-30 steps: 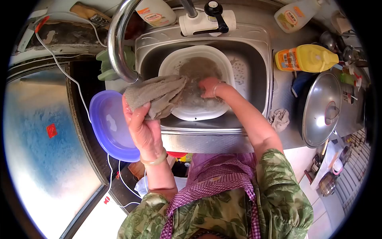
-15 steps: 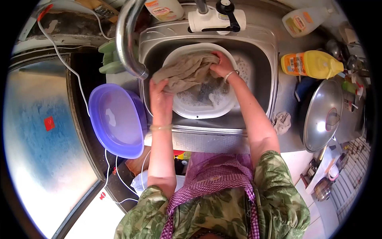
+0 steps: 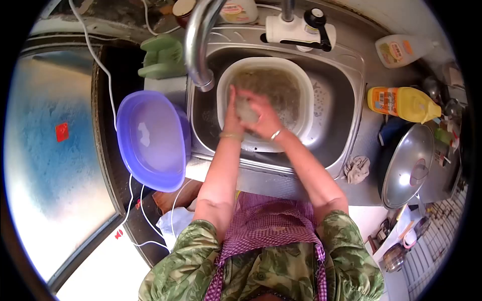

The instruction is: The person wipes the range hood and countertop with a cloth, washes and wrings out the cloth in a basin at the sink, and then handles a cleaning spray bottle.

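Both hands meet over the near-left part of the white basin (image 3: 308, 103), which sits in the steel sink (image 3: 337, 118). Between them shows a greyish patch of the cloth (image 3: 246, 109), so blurred and covered that I can't make out which way it points or where its long axis runs. The left hand (image 3: 232, 114) is held edge-on, fingers straight and pointing away from the body; the right hand (image 3: 265, 118) is half curled, thumb apart from the fingers. Whether either grips the cloth, I can't tell. On the worktop (image 3: 362, 191) to the right, the yellow bottle (image 3: 409, 104) wears an orange label and the white bottle (image 3: 399, 51) a printed one, the lettering too small to read. Half a second ago the cloth stretched slantwise between hands held apart; now they are close together and little of it shows.
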`<state>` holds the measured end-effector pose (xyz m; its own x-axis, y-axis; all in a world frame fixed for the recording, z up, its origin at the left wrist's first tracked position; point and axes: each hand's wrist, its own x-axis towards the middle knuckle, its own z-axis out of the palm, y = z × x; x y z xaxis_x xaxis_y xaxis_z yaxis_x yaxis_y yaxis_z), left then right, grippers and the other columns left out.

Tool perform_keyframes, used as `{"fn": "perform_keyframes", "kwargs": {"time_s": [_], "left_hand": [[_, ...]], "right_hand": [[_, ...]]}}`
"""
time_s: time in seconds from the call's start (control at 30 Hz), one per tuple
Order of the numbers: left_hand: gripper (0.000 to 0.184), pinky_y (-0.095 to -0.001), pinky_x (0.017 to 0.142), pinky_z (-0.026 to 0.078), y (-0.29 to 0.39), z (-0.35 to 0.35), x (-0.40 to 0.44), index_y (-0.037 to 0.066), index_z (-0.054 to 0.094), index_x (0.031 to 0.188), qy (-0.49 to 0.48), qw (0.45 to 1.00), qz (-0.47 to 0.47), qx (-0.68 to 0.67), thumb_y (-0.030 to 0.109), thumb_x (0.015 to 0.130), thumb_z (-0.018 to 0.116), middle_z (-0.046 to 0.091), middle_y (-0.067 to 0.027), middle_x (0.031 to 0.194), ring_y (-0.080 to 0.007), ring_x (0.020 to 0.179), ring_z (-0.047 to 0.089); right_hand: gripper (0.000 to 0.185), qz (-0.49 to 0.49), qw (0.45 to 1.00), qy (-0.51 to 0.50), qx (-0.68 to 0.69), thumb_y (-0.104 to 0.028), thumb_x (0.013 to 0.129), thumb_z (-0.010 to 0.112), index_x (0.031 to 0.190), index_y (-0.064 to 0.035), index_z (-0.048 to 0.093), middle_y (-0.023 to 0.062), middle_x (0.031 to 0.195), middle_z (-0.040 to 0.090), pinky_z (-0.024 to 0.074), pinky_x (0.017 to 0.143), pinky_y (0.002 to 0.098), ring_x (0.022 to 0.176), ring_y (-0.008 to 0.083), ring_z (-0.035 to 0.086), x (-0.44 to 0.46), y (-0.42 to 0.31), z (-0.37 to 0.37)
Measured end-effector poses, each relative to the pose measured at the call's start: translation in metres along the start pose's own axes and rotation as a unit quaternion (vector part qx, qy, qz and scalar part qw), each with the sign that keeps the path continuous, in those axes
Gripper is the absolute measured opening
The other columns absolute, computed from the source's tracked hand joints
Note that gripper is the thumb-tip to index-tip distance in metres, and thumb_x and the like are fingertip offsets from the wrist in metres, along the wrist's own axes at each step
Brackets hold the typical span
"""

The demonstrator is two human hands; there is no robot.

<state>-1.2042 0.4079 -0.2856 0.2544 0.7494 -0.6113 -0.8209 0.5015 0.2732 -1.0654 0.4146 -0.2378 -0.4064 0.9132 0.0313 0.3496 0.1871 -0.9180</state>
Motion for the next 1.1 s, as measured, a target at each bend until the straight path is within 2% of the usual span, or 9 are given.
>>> {"fn": "perform_keyframes", "kwargs": {"time_s": [0.27, 0.47, 0.53, 0.6, 0.7, 0.8, 0.9, 1.03, 1.1], "left_hand": [[0.049, -0.0389, 0.092, 0.051, -0.002, 0.011, -0.023, 0.006, 0.049, 0.133, -0.093, 0.994, 0.05, 0.028, 0.035, 0.094, 0.057, 0.059, -0.0126, 0.122, -0.0254, 0.112, 0.059], [0.045, -0.0383, 0.091, 0.051, -0.022, -0.056, 0.02, 0.006, 0.049, 0.134, -0.015, 0.933, 0.186, 0.307, 0.027, 0.095, 0.057, 0.06, -0.0121, 0.121, -0.0241, 0.11, 0.059], [0.044, -0.0381, 0.091, 0.051, -0.027, -0.054, 0.025, 0.006, 0.048, 0.134, 0.03, 0.939, 0.165, 0.302, 0.025, 0.095, 0.056, 0.06, -0.0119, 0.121, -0.0236, 0.109, 0.06], [0.052, -0.0386, 0.093, 0.049, -0.02, 0.045, -0.025, 0.008, 0.043, 0.139, 0.1, 0.981, 0.081, 0.147, 0.024, 0.093, 0.061, 0.056, -0.0116, 0.128, -0.0224, 0.114, 0.056], [0.062, -0.0407, 0.096, 0.046, -0.013, 0.047, -0.017, 0.008, 0.033, 0.144, 0.057, 0.981, 0.121, 0.14, 0.021, 0.092, 0.064, 0.049, -0.0126, 0.136, -0.0241, 0.122, 0.05], [0.078, -0.0453, 0.1, 0.042, -0.006, 0.049, -0.008, 0.009, 0.023, 0.148, 0.229, 0.9, 0.135, 0.344, 0.025, 0.088, 0.069, 0.043, -0.0153, 0.143, -0.0284, 0.128, 0.045], [0.087, -0.0458, 0.101, 0.041, -0.022, 0.021, 0.03, 0.01, 0.017, 0.15, 0.306, 0.614, 0.169, 0.708, 0.023, 0.083, 0.071, 0.043, -0.0176, 0.143, -0.0325, 0.127, 0.046], [0.088, -0.043, 0.1, 0.042, -0.033, -0.021, 0.052, 0.011, 0.022, 0.148, 0.262, 0.611, 0.147, 0.732, 0.015, 0.077, 0.072, 0.043, -0.0236, 0.141, -0.038, 0.122, 0.049], [0.088, -0.0425, 0.1, 0.043, -0.029, -0.031, 0.048, 0.011, 0.025, 0.147, 0.257, 0.645, 0.209, 0.689, 0.012, 0.074, 0.072, 0.043, -0.0259, 0.139, -0.04, 0.12, 0.051]], "right_hand": [[0.036, -0.053, 0.986, 0.139, -0.077, -0.027, 0.055, 0.083, 0.071, -0.0066, 0.057, 0.009, 0.081, 0.061, 0.0504, 0.065, 0.0389, 0.077, 0.0303, 0.061, -0.021, -0.044, 0.036], [0.029, 0.048, 0.965, 0.228, -0.118, -0.027, 0.061, 0.078, 0.078, -0.0071, 0.065, 0.0119, 0.08, 0.067, 0.0527, 0.066, 0.0397, 0.074, 0.0323, 0.065, 0.003, -0.013, 0.031], [0.029, 0.201, 0.946, 0.25, -0.047, -0.029, 0.069, 0.073, 0.089, -0.0071, 0.07, 0.0149, 0.084, 0.07, 0.0536, 0.068, 0.0392, 0.077, 0.0319, 0.067, 0.017, 0.038, 0.033], [0.031, 0.257, 0.911, 0.191, 0.261, -0.032, 0.074, 0.072, 0.093, -0.007, 0.071, 0.0181, 0.089, 0.071, 0.0535, 0.072, 0.0396, 0.081, 0.0335, 0.068, 0.026, 0.071, -0.011], [0.033, 0.26, 0.944, 0.192, -0.073, -0.033, 0.078, 0.07, 0.099, -0.0073, 0.068, 0.018, 0.092, 0.07, 0.0528, 0.077, 0.0419, 0.089, 0.0352, 0.066, 0.035, 0.092, -0.027], [0.041, 0.228, 0.916, 0.194, -0.267, -0.037, 0.08, 0.069, 0.109, -0.0083, 0.063, 0.0176, 0.099, 0.068, 0.0524, 0.079, 0.0442, 0.099, 0.0352, 0.064, 0.03, 0.099, -0.031], [0.043, 0.278, 0.911, 0.052, -0.301, -0.036, 0.082, 0.067, 0.115, -0.0084, 0.059, 0.0169, 0.105, 0.065, 0.0528, 0.081, 0.046, 0.104, 0.0354, 0.063, 0.034, 0.101, -0.021], [0.047, 0.223, 0.872, 0.065, -0.43, -0.027, 0.078, 0.071, 0.119, -0.0075, 0.059, 0.0173, 0.115, 0.064, 0.0526, 0.086, 0.0447, 0.107, 0.0348, 0.062, 0.02, 0.161, 0.025], [0.055, 0.266, 0.943, 0.109, -0.167, -0.024, 0.075, 0.074, 0.125, -0.0055, 0.057, 0.0175, 0.117, 0.064, 0.0522, 0.088, 0.044, 0.108, 0.0326, 0.063, 0.012, 0.112, -0.01]]}}
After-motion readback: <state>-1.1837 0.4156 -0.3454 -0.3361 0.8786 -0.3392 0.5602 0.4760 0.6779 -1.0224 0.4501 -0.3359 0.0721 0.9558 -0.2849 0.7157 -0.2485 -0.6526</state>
